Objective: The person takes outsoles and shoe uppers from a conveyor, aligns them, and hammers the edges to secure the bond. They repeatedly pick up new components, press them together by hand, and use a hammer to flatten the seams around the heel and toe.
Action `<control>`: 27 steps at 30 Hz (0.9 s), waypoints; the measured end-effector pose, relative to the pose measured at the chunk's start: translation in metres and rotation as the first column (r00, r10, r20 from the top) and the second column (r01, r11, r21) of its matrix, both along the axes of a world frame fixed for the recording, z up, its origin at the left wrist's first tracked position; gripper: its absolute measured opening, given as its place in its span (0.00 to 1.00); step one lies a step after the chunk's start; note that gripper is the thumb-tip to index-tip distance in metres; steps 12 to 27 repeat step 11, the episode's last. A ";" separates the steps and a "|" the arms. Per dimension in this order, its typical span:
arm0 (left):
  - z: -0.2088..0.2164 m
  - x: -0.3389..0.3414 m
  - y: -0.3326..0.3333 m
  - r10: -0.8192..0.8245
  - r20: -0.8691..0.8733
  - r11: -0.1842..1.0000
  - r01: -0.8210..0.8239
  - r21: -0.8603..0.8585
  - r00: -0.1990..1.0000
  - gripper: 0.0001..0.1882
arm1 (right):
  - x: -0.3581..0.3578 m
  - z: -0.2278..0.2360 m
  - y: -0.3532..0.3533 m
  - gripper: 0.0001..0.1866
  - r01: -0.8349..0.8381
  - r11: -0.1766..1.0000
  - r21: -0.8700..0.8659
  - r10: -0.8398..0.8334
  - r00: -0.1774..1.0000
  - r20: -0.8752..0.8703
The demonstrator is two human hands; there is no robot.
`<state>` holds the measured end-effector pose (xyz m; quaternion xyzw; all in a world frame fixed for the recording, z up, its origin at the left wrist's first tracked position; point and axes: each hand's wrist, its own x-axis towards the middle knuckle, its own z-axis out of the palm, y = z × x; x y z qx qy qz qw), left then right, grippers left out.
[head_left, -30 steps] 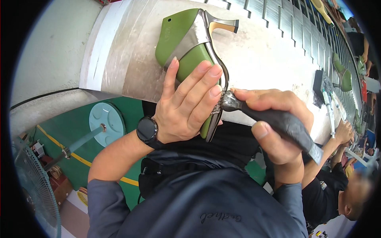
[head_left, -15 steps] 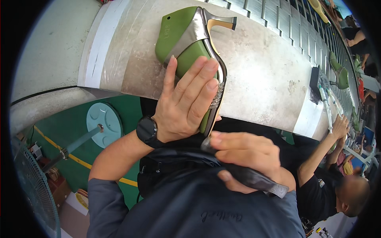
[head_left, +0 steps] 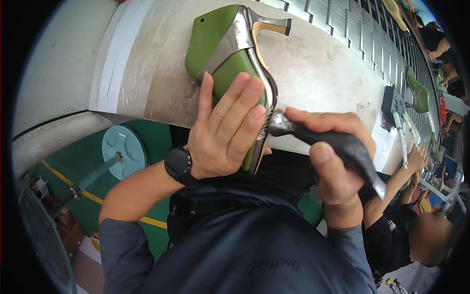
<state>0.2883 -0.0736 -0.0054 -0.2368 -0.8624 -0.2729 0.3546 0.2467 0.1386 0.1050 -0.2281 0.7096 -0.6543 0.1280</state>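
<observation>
A silver high-heeled shoe [head_left: 241,33] with a glittering stone-set band lies on its side, fitted over a green shoe last [head_left: 210,36]. Its heel points away to the right, and its toe hangs past the near edge of the bench. My left hand [head_left: 223,130] is closed round the front part, fingers across the upper and a thumb tip showing on the sole side. In my right hand [head_left: 338,147] is a dark curved hammer-like metal tool [head_left: 350,147], with a rounded knob and a flat tip. Its knob meets the sole edge beside the stone-set band.
The pale bench top [head_left: 318,93] borders a slatted metal conveyor [head_left: 338,27]. At the right, a co-worker [head_left: 396,235] sits near syringe-like tubes [head_left: 400,132], a black box [head_left: 387,100] and another green-lasted shoe [head_left: 418,93]. A light-blue round stool [head_left: 123,152] and a fan [head_left: 39,240] stand at the left.
My right hand has risen with the tool from below the toe to the sole edge by the band, turning the tool. My left hand and the shoe have shifted slightly left.
</observation>
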 end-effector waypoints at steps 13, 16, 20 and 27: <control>0.002 -0.001 0.007 0.010 0.009 1.000 -0.011 0.028 1.000 0.27 | 0.002 0.012 0.005 0.17 -0.089 0.983 0.161 0.093 0.996 -0.018; 0.002 -0.001 0.007 0.010 0.009 1.000 -0.011 0.028 1.000 0.27 | 0.002 0.012 0.005 0.17 -0.089 0.983 0.161 0.093 0.996 -0.018; 0.002 -0.001 0.007 0.010 0.009 1.000 -0.011 0.028 1.000 0.27 | 0.002 0.012 0.005 0.17 -0.089 0.983 0.161 0.093 0.996 -0.018; 0.002 -0.001 0.007 0.010 0.009 1.000 -0.011 0.028 1.000 0.27 | 0.002 0.012 0.005 0.17 -0.089 0.983 0.161 0.093 0.996 -0.018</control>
